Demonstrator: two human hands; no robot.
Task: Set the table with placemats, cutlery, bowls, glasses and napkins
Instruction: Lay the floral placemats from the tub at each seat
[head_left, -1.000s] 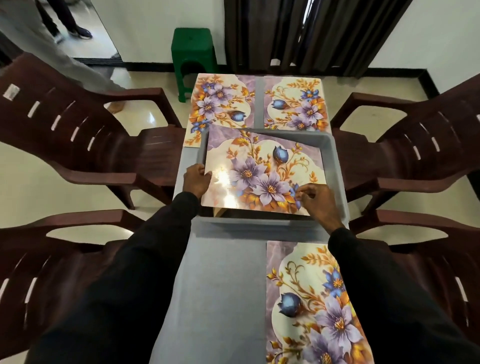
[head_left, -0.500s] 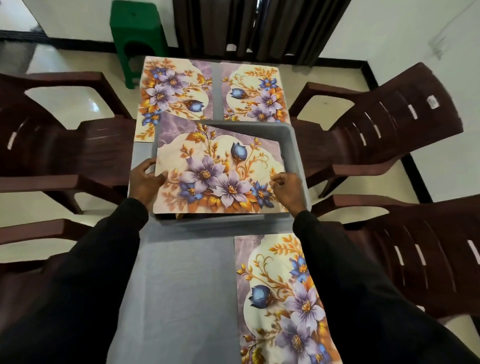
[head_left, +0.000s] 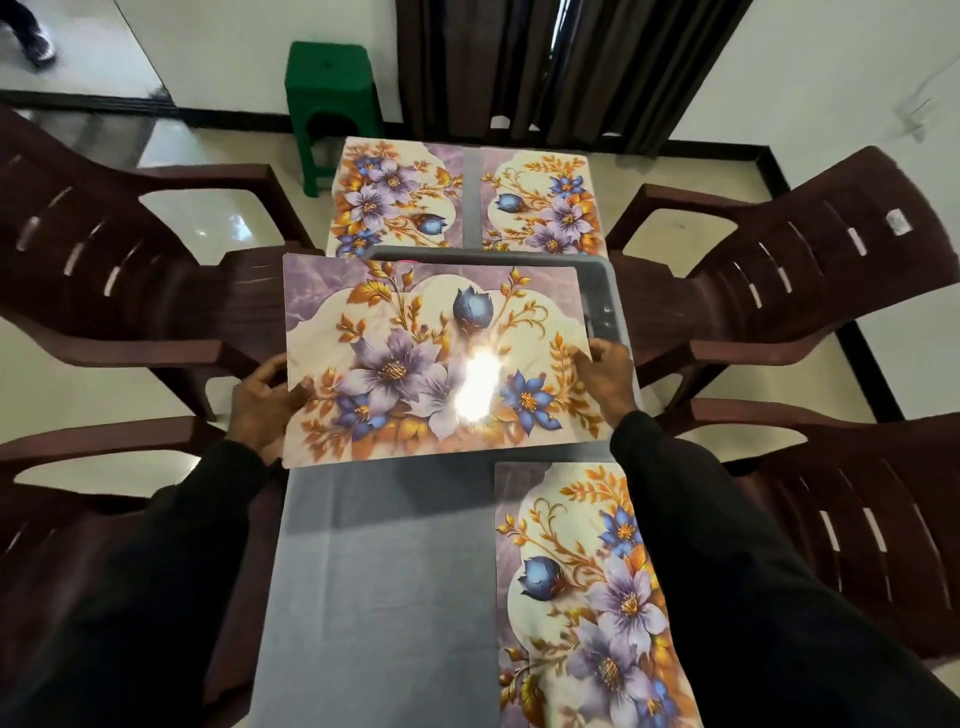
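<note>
Left hand (head_left: 262, 400), right hand (head_left: 605, 376), both seemingly pinching

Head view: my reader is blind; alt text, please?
A left hand and right hand hold a floral placemat over a grey bin on a grey table. A far-left mat, far-right mat and near-right mat lie on it.

soft, even indoor light, fairly bright; the glare suggests a source overhead. a hard white glare spot sits on the glossy held mat (head_left: 475, 387) and wipes out the print there. the floor (head_left: 228, 228) tiles at the left shine with pale reflections. a faint, soft shadow lies on the desk (head_left: 384, 499) just under the held mat's near edge. the black sleeves (head_left: 156, 597) swallow all detail. wide-angle bending curves the chairs (head_left: 737, 312) toward the edges. the far right chair and a shoe (head_left: 39, 44) at top left are smeared; the centre is sharp.
</note>
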